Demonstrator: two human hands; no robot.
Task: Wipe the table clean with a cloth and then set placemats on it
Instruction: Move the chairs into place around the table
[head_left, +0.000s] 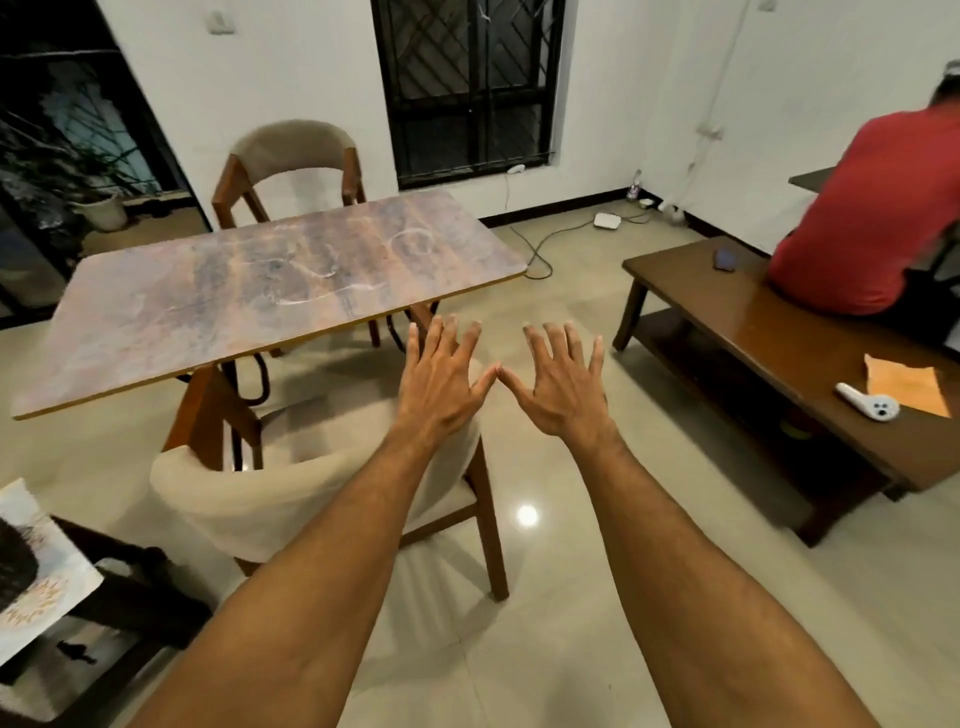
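Left hand (441, 387) and right hand (563, 392) are spread wide, holding nothing, off the table's (249, 296) right side; left is nearer.

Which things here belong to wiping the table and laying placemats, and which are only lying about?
For the job: smeared table; orange cloth, likely the wiper; patterned sheet, maybe a placemat; left hand, right hand, both empty.
Lying about: white controller; phone; near chair; far chair; floor cable.
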